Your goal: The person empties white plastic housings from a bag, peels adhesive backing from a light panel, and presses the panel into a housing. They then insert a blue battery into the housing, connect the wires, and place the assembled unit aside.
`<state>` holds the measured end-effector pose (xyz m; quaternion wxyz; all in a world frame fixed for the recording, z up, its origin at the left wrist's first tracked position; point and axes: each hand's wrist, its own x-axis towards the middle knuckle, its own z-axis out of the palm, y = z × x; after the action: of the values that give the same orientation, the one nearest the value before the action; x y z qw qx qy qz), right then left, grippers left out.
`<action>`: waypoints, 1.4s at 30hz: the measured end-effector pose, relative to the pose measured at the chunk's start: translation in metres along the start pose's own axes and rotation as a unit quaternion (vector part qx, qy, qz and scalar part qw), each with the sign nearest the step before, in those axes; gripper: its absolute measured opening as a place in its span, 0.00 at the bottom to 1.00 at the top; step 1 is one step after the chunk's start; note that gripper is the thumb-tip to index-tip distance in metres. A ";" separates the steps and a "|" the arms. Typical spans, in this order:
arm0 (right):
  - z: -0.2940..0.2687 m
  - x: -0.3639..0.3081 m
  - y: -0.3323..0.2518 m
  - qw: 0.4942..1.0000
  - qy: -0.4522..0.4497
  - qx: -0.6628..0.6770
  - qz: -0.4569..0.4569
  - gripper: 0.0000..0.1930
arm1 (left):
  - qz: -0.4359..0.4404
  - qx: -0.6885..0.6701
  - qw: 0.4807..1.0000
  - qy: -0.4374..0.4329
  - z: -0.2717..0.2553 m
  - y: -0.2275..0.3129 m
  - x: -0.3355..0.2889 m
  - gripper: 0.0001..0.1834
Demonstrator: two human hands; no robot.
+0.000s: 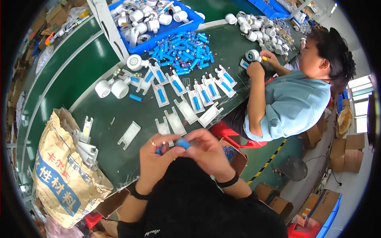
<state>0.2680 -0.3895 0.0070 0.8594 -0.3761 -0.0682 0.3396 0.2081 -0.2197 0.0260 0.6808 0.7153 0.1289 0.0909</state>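
In front of my chest, at the table's near edge, both hands are closed around small blue cylindrical batteries. My right hand [208, 152] pinches one blue battery [183, 143], and the fingers of my left hand [156, 156] meet it. More blue shows low between the left fingers, partly hidden; motion blurs the fingertips. Just beyond lie bare white plastic housings [175, 121], flat with two prongs at one end. Farther off, a row of similar housings with a blue battery in each [195, 100] spreads across the green table [149, 115].
Loose blue batteries [182, 51] are heaped mid-table, below a blue tray [196, 24] of white round parts. A paper sack [59, 170] holding white housings stands left. At right a co-worker [289, 99] handles a white round part [252, 55]. A red stool [234, 135] is beside me.
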 end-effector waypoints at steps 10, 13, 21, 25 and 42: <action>0.024 -0.017 0.002 0.932 0.010 -0.363 -0.005 0.14 | 0.112 0.137 0.984 0.017 -0.018 -0.021 -0.039 0.18; 0.011 -0.022 -0.007 0.846 0.035 -0.528 -0.070 0.14 | 0.136 0.226 0.964 0.019 -0.005 -0.026 -0.035 0.22; -0.089 -0.013 -0.036 0.883 0.337 -0.323 -0.037 0.15 | 0.268 0.534 0.801 -0.033 0.072 -0.055 0.030 0.18; -0.097 -0.008 -0.039 0.896 0.353 -0.269 -0.030 0.16 | 0.294 0.564 0.769 -0.069 0.098 -0.076 0.055 0.12; -0.102 0.034 -0.036 0.680 0.410 -0.606 -0.037 0.14 | 0.235 0.451 0.861 0.002 0.021 -0.034 -0.027 0.13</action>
<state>0.3509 -0.4469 -0.0454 0.3970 -0.9138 0.0865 0.0032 0.1866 -0.2471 -0.0079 0.2421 0.9531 -0.0146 0.1812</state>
